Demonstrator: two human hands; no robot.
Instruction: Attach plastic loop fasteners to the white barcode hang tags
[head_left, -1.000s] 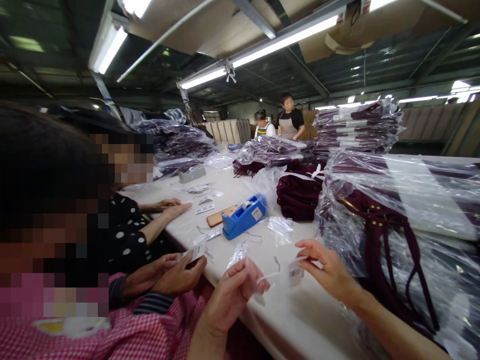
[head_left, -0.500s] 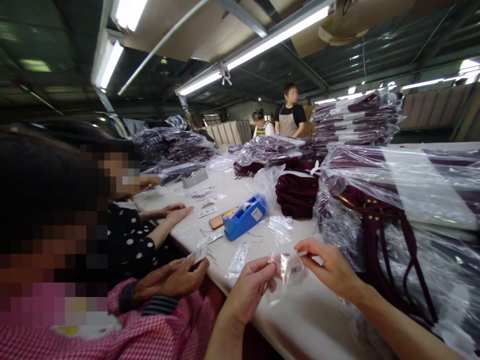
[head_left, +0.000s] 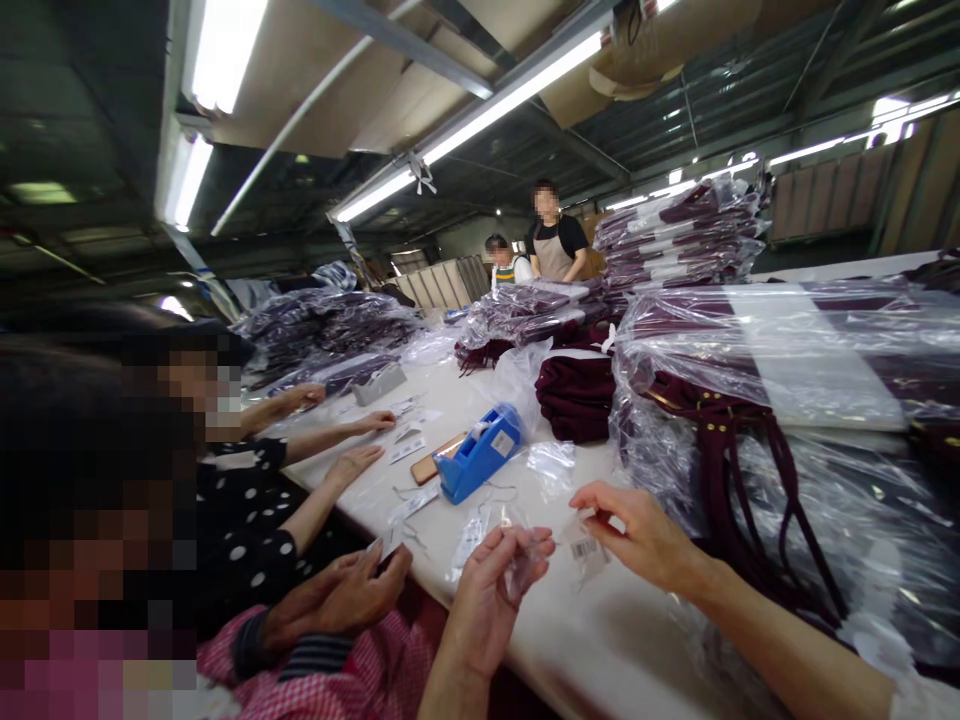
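My right hand (head_left: 637, 530) pinches the top of a small clear plastic bag (head_left: 589, 555) with a barcode on it, hanging just above the table. To its left, my left hand (head_left: 487, 585) is turned palm up with fingers curled around a crumpled piece of clear plastic (head_left: 516, 565). The two hands are apart. Close beyond them, more small clear bags (head_left: 551, 462) lie on the white table (head_left: 600, 630). A blue tape dispenser (head_left: 480, 455) stands behind these, touching or nearly touching a tan phone-like slab (head_left: 435, 460).
Plastic-wrapped maroon garments (head_left: 825, 360) are piled on the right, with a folded maroon bundle (head_left: 574, 398) beside them. At left, co-workers' hands (head_left: 360, 590) handle small tags near the table edge. Another person (head_left: 555, 240) stands at the back.
My hands have moved apart; the barcode bag is now in my right hand only. My left hand has turned palm up with clear plastic in it. The view has shifted slightly right.
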